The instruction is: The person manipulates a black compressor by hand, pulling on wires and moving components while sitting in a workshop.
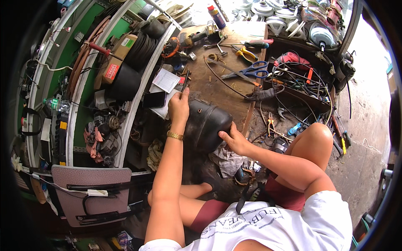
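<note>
One black casing (209, 121), one phone (154, 99): right fingers (225, 136), part-open, clasp the casing; left fingers (185, 93) curl in, hold unclear.

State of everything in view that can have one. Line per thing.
Left hand: curled, hold unclear
Right hand: gripping casing
Casing: off the floor, in right hand's grip
Phone: dark
Scissors: look shut
Yellow pliers: look open
Can: capped
Watch: worn, left wrist
</note>
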`<state>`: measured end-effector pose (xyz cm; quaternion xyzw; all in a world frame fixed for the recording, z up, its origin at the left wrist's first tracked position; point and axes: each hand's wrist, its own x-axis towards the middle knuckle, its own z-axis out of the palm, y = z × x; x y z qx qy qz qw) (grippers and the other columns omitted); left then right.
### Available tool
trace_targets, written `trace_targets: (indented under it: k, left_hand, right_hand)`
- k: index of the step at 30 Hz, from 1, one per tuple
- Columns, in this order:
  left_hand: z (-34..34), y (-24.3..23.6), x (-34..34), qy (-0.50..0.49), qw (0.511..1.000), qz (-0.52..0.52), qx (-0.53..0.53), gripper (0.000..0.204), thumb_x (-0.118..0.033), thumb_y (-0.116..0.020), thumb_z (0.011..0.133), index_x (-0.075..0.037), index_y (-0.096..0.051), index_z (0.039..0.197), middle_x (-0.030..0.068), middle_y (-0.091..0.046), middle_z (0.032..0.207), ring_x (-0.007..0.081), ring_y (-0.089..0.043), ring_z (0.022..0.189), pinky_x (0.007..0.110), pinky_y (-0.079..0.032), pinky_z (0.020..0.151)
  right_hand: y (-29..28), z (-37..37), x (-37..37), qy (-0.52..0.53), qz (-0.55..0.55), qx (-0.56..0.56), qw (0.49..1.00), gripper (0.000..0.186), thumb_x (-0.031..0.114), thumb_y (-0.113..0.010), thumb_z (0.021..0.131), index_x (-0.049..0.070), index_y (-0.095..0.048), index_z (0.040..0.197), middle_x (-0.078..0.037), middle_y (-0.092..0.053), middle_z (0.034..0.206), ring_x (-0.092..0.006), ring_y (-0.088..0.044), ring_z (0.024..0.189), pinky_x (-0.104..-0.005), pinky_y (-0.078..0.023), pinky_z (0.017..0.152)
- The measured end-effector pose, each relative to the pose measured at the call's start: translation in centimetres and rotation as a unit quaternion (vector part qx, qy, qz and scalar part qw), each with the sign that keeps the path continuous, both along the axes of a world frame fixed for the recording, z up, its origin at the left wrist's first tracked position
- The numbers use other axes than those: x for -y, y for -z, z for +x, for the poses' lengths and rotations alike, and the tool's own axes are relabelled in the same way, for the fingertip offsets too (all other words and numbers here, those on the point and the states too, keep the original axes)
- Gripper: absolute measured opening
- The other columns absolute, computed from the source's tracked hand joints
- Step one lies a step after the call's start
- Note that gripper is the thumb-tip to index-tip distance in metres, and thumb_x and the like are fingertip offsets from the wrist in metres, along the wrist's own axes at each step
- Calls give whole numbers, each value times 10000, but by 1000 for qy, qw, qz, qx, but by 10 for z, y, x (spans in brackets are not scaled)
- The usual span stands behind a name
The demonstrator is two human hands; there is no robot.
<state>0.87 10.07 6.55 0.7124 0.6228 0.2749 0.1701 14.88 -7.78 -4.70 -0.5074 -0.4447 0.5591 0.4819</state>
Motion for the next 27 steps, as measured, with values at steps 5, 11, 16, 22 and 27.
trace_targets:
  k: [5,11,16,22,27]
  left_hand:
    - [-13,3,13,-24,984,-20,173,509,-444,-585,960,23,-610,759,94,-583,654,195,-504,630,365,-424,630]
    - [-11,-2,53,-51,971,17,235,467,-401,-570,983,38,-630,836,66,-606,711,163,-512,675,347,-434,674]
    - [-28,-2,79,-113,960,63,249,440,-364,-534,1008,51,-624,892,103,-636,802,186,-531,725,355,-442,721]
    - [-53,9,106,-158,940,91,290,412,-345,-521,1020,49,-623,955,94,-639,865,174,-546,777,335,-448,748]
    - [-74,19,139,-139,911,47,386,331,-267,-575,999,53,-626,1068,72,-661,1002,140,-572,872,310,-463,816]
  right_hand:
    - [8,-16,4,81,50,27,995,849,551,-521,970,-79,-192,1437,-249,-540,1204,-275,-578,1043,-376,-467,922]
    - [-19,-29,34,95,-184,-169,964,812,620,-525,940,-26,-297,1375,-92,-546,919,-125,-487,695,-285,-431,613]
    - [-10,-48,31,118,-242,-262,927,772,744,-402,913,157,-346,1412,-108,-477,1217,-227,-514,997,-508,-461,796]
    - [-7,-86,46,100,-291,-514,801,819,774,-279,914,167,-389,1452,-130,-370,1515,-387,-419,1323,-640,-397,980]
    - [2,-80,46,48,-234,-534,811,812,746,-293,918,154,-394,1465,-141,-451,1470,-371,-474,1296,-673,-407,962]
